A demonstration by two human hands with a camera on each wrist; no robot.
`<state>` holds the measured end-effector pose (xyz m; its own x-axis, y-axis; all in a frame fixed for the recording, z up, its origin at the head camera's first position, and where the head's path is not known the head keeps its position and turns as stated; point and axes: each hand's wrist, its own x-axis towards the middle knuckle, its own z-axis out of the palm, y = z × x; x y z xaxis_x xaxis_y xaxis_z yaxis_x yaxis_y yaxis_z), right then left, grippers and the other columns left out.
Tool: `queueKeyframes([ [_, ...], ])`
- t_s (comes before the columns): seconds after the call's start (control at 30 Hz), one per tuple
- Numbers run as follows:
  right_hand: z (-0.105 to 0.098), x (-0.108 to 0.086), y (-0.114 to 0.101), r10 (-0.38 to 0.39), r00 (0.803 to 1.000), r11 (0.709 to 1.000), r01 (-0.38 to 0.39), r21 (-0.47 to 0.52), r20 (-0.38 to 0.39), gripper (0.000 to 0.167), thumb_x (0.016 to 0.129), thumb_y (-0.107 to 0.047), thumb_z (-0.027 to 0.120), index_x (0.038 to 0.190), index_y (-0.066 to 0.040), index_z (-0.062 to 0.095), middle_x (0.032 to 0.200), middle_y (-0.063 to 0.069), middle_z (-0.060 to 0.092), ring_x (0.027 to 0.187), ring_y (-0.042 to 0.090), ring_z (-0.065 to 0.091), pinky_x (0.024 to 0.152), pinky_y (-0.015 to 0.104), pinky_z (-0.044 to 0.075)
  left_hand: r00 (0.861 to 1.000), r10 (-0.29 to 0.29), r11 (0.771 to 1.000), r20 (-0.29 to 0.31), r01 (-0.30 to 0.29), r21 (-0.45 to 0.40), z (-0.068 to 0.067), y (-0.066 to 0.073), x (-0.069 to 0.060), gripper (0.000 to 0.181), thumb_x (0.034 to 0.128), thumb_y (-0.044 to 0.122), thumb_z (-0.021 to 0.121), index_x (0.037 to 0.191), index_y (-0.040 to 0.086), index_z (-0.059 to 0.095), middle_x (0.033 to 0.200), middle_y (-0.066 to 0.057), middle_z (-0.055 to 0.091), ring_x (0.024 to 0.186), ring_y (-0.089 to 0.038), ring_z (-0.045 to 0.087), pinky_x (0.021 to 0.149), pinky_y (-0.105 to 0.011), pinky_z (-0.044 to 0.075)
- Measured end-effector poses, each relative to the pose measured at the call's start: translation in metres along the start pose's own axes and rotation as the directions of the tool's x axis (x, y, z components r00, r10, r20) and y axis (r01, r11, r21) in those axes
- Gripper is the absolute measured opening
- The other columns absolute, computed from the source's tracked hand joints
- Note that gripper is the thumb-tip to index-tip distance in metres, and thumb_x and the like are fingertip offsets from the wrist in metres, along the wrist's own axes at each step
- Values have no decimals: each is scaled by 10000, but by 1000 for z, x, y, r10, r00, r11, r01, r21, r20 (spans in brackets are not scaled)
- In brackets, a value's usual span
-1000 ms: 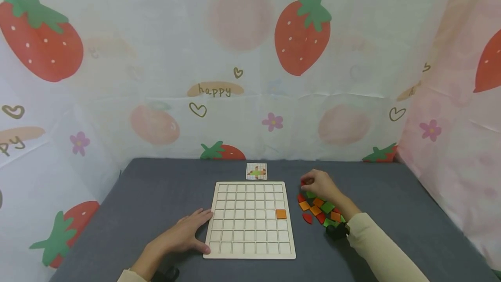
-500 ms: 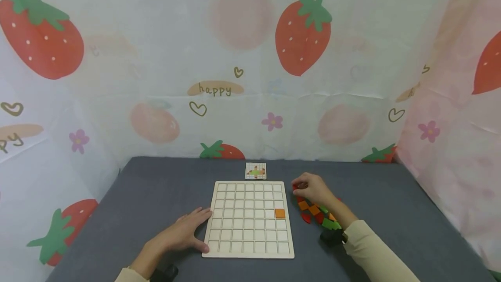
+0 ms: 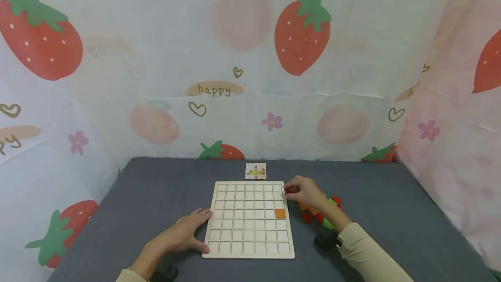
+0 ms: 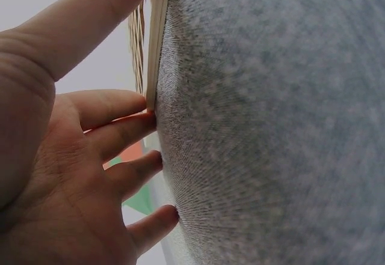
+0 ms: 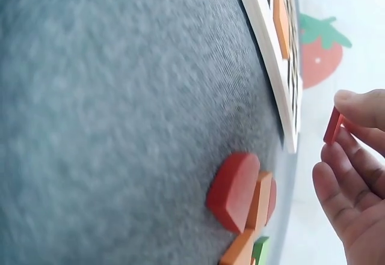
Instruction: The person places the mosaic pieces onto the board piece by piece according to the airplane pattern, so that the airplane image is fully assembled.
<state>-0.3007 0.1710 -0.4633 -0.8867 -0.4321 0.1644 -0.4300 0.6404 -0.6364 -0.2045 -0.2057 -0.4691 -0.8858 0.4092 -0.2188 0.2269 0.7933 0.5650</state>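
Note:
A wooden grid board [image 3: 250,225] lies flat on the table, with one orange square tile [image 3: 280,213] in a cell near its right edge. My left hand [image 3: 182,232] rests at the board's left edge, fingers spread, thumb and fingertips touching it; the left wrist view shows these fingers [image 4: 114,112] straight against the rim. Between thumb and fingers my right hand [image 3: 307,193] pinches a red tile [image 5: 332,125], held up near the board's upper right edge. Beneath that hand and forearm, a pile of red, orange and green tiles [image 3: 306,217] is partly hidden.
Behind the board lies a small picture card [image 3: 256,171] with a coloured pattern on a grid. The dark grey table [image 3: 168,190] extends to both sides. A curtain [image 3: 235,55] printed with strawberries hangs behind the table and at its sides.
My right hand has moved left from the tile pile to the board's right edge, carrying the red tile. My left hand has stayed at the board's left edge.

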Motion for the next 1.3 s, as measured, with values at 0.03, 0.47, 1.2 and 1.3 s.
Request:
queueKeyframes([
  [0.03,1,0,0,-11,1000,1000,11,-8,5,233,843,-79,734,1061,5,728,977,88,646,870,225,650,729,308,560,1000,-1,1000,0,1,1,0,0,0,1004,667,385,855,1465,-13,395,1540,-200,376,1469,-429,238,1109,-682,203],
  [0.47,11,5,-13,-16,993,1000,18,-11,114,235,842,-81,731,1068,-20,733,965,61,650,822,130,588,671,212,496,1000,15,1000,2,-15,12,0,1,0,998,659,368,861,1454,-27,404,1523,-220,392,1455,-446,254,1103,-686,211],
  [1.2,22,9,-21,-17,982,994,37,-103,187,181,823,-103,760,998,-54,759,934,24,658,814,128,589,698,227,500,1000,26,1000,12,-26,11,-1,1,0,995,674,391,848,1461,-19,399,1528,-209,390,1457,-446,250,1091,-694,217],
  [1.3,23,9,-21,-8,984,994,27,-107,177,176,824,-106,761,993,-56,760,938,20,660,813,119,584,694,218,496,1000,27,1000,13,-27,9,-2,1,0,993,675,386,849,1460,-22,399,1527,-212,390,1457,-447,249,1091,-695,216],
])
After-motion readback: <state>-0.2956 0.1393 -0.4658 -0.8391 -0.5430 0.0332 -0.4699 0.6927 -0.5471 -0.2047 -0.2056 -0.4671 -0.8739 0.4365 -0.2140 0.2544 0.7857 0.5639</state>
